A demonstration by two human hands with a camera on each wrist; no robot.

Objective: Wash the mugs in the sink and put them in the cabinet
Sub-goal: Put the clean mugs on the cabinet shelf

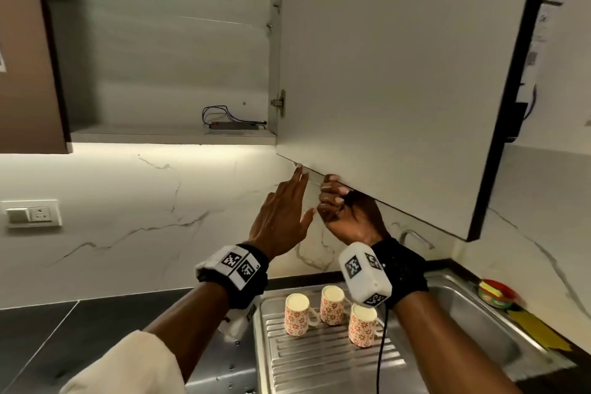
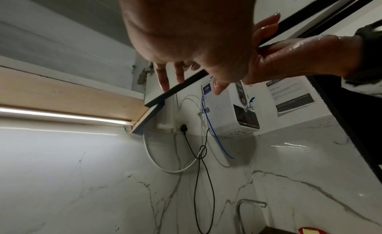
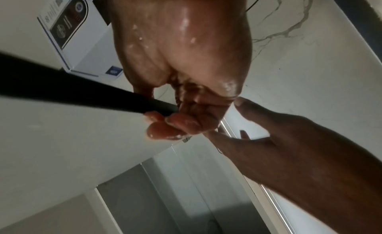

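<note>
Three flower-patterned mugs (image 1: 332,305) stand upside down on the steel drainboard (image 1: 319,358) beside the sink (image 1: 473,313). Above them the wall cabinet (image 1: 160,134) stands open, its white door (image 1: 399,73) swung out toward me. My wet right hand (image 1: 335,198) curls its fingers (image 3: 175,123) round the door's dark bottom edge (image 3: 82,92). My left hand (image 1: 287,211) is raised just left of it, fingers (image 2: 163,80) straight, the tips touching the same bottom edge.
A wired grey box (image 1: 235,125) lies on the cabinet's bottom shelf. A water purifier (image 2: 233,110) with cables hangs on the marble wall above the tap (image 2: 250,204). A red dish (image 1: 495,293) and yellow cloth (image 1: 537,329) sit right of the sink; a wall socket (image 1: 32,213) is at left.
</note>
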